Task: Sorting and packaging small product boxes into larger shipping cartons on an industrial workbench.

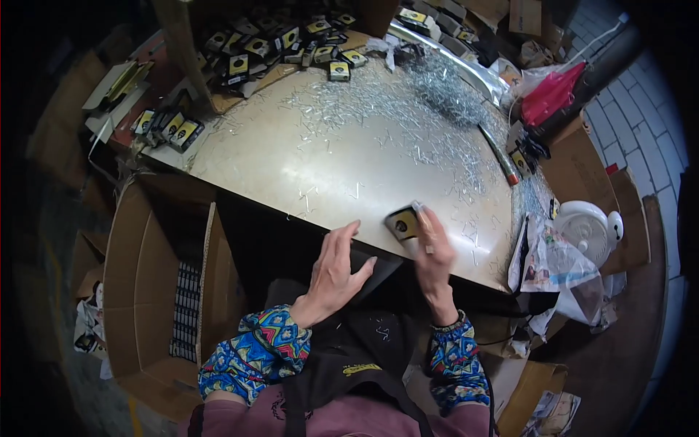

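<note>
Near the table's front edge, my right hand (432, 251) grips a small black and yellow box (402, 223) by its right side. The hand is slightly blurred and hides part of the box. My left hand (336, 268) is at the table edge, to the left of the box and apart from it. Its fingers and thumb are spread, with nothing between them. Many thin silver wire pieces (349, 109) lie scattered over the pale tabletop (284, 156), thickest in a heap (444, 91) at the back right.
Similar small boxes (255, 47) pile up at the back, and several more (178, 130) stand at the left corner. A cardboard carton (131, 291) at lower left holds packed rows (187, 309). A tube (498, 154), white fan (586, 233) and plastic bag (546, 255) are at right.
</note>
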`<state>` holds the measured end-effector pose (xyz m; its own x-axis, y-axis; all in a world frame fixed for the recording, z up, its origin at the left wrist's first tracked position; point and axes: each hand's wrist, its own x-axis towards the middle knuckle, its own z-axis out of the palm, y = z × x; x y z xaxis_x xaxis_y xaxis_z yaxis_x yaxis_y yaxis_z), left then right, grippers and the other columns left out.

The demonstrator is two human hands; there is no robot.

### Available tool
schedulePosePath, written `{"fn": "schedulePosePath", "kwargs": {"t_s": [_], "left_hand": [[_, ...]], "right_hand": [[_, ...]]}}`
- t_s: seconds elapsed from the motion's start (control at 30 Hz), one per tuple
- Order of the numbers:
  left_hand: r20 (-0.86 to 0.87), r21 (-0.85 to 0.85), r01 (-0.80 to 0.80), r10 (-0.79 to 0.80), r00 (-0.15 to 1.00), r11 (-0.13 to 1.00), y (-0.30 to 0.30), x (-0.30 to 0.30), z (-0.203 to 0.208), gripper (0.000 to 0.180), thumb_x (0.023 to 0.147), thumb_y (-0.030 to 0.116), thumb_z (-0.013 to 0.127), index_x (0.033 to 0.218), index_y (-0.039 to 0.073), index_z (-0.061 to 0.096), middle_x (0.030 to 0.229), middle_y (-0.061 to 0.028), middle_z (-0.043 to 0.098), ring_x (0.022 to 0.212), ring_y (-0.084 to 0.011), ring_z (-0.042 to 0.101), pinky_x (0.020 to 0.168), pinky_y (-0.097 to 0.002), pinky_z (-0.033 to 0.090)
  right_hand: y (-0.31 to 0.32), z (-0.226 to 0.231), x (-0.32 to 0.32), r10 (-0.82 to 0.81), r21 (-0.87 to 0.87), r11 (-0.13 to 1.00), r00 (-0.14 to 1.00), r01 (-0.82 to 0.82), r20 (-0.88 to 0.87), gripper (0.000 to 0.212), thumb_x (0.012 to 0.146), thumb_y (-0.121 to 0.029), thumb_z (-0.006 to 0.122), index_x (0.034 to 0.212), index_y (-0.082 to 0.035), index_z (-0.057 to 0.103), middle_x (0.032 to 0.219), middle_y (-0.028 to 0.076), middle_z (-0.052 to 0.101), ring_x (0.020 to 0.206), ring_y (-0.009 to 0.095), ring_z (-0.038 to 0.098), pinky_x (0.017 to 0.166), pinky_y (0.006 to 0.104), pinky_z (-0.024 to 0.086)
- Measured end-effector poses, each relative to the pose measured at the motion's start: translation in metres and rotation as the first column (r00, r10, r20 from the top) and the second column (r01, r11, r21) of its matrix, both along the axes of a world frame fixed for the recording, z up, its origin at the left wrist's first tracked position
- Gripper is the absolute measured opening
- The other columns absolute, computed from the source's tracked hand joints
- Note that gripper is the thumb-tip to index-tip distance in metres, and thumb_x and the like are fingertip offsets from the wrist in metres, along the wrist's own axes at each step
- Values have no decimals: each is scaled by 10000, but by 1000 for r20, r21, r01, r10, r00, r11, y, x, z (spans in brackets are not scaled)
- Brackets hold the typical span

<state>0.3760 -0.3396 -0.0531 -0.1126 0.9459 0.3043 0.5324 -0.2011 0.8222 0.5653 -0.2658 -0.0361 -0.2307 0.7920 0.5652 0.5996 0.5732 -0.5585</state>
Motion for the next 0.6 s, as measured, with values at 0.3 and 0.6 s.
{"fn": "schedulePosePath", "kwargs": {"t_s": [0.3,0.6], "left_hand": [[73,210,-64,50,996,976,44,-4,-1,334,902,155,673,1187,-9,613,1103,-176,648,1029,-343,629,909,-392,508],[-219,-73,-663,636,740,745,123,-272,11,468,945,419,594,1118,-14,629,1176,-245,584,1137,-402,544,994,-477,429]], "right_hand": [[10,-29,-19,33,-347,908,865,-235,-501,397,987,1,572,1378,39,515,1310,114,592,1078,156,619,877,271,540],[27,-43,-37,-84,-401,902,848,-159,-523,398,1011,-55,539,1399,29,509,1289,227,622,1118,232,654,935,327,532]]}}
